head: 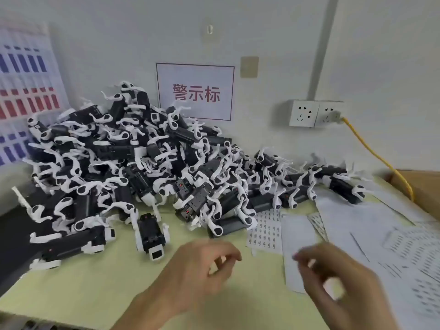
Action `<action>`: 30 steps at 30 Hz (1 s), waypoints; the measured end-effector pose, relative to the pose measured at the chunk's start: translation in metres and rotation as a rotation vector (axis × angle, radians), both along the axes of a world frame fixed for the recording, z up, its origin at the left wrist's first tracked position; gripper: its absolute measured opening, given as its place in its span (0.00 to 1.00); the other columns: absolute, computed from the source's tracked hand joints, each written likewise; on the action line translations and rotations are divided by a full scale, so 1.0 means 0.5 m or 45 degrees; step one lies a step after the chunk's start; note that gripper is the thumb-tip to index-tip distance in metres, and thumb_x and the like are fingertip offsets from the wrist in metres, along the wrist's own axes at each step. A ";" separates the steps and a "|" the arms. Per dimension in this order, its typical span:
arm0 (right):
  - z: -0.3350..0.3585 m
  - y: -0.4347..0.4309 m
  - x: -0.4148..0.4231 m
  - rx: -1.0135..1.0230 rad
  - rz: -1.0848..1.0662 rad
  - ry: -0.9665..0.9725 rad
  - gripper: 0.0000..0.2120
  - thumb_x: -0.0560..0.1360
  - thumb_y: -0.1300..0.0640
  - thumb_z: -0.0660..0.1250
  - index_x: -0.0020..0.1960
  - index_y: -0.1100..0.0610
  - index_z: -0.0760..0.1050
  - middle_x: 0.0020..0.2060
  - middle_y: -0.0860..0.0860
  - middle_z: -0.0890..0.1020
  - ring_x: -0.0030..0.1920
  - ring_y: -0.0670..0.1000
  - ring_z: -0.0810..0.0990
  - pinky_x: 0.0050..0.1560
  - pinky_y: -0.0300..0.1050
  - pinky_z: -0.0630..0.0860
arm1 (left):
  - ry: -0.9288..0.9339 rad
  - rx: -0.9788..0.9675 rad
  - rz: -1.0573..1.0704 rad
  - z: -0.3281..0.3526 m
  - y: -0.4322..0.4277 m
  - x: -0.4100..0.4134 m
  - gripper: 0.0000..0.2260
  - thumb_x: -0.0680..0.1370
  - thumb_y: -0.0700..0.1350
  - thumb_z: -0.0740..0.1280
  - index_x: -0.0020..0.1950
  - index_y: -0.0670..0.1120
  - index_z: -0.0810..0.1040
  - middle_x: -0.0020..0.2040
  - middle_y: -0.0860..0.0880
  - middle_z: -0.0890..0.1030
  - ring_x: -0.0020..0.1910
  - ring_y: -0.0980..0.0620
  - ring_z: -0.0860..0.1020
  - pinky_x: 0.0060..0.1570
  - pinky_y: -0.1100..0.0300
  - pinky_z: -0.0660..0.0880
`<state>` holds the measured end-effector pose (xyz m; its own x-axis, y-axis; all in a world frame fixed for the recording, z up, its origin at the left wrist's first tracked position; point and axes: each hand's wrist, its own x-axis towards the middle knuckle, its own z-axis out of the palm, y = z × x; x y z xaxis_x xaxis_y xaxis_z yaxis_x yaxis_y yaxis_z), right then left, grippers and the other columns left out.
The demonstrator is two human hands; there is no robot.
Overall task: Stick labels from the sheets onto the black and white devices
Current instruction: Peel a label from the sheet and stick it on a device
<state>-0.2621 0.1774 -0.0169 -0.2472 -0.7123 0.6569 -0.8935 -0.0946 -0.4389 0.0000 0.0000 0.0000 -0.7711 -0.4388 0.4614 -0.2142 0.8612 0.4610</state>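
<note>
Paper labels could crease if rushed: right hand blurred, grip unclear; left hand loosely curled, empty.

Table: carries everything below except the wall items.
Device pile: heaped on the table's left and middle, back against the wall.
Lone device: just before the pile, apart from it.
Label sheets: flat on the table right of the lone device, overlapping, their far edges under the pile.
Sign: on the wall behind the pile.
Chart: on the wall, left of the pile.
Sockets: on the wall, right of the sign.
Cable: plugged into the right socket, running down to the right.
Box: far right, beside the table.
Left hand: above the table, before the pile.
Right hand: above the sheets.
</note>
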 end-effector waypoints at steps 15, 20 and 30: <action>0.016 -0.421 0.031 0.490 0.167 -0.023 0.15 0.68 0.54 0.79 0.52 0.57 0.82 0.53 0.47 0.75 0.51 0.48 0.76 0.52 0.41 0.74 | 0.034 0.010 0.186 -0.011 -0.268 -0.087 0.06 0.81 0.47 0.69 0.55 0.51 0.85 0.55 0.58 0.74 0.57 0.56 0.73 0.59 0.50 0.74; 0.094 -0.370 0.002 0.180 0.312 -0.718 0.14 0.67 0.50 0.82 0.49 0.52 0.82 0.51 0.50 0.82 0.51 0.45 0.82 0.54 0.37 0.79 | 0.264 0.444 0.098 0.020 -0.272 -0.086 0.19 0.82 0.62 0.56 0.60 0.57 0.84 0.55 0.59 0.78 0.55 0.57 0.78 0.58 0.56 0.73; 0.147 -0.277 -0.016 -0.235 0.499 -1.352 0.18 0.77 0.41 0.63 0.50 0.55 0.80 0.41 0.50 0.84 0.41 0.46 0.83 0.41 0.39 0.79 | 0.342 1.605 -0.388 0.052 -0.125 -0.161 0.26 0.84 0.59 0.56 0.59 0.40 0.83 0.51 0.34 0.84 0.41 0.39 0.84 0.41 0.52 0.82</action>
<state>-0.2701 0.0391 0.0568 -0.5214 -0.7774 0.3519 0.0245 -0.4258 -0.9045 -0.0804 -0.0624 0.0260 -0.8639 -0.5032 0.0212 0.1335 -0.1884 0.9730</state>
